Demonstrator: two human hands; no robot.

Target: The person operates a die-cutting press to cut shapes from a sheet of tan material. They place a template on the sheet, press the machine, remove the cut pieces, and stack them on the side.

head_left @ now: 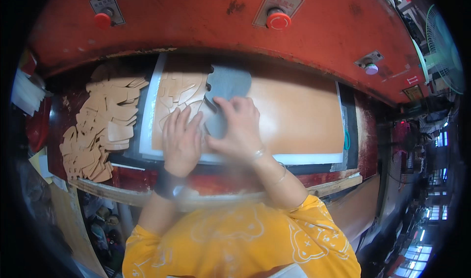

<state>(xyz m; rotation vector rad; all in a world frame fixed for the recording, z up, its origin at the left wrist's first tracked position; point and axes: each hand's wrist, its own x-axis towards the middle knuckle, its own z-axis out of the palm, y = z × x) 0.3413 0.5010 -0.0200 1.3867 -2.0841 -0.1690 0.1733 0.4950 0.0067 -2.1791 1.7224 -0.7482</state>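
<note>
A tan leather-like sheet (299, 116) lies on a white board (306, 158). On its left part sits a grey-blue cutting die (229, 81) with a notched left edge. My right hand (240, 123) grips the die's near part, thumb and index finger at its left edge; the palm hides some of it. My left hand (180, 138) rests flat with fingers apart on cut pieces (180, 89) at the sheet's left side, close to the die. Left of the board, a heap of tan cut pieces (105, 118) lies in overlapping stacks.
A red machine body (196, 20) spans the far side, with two red push buttons (278, 20) and a pale knob (371, 69). A wooden strip (333, 185) edges the table's near side. A green fan (444, 47) stands far right.
</note>
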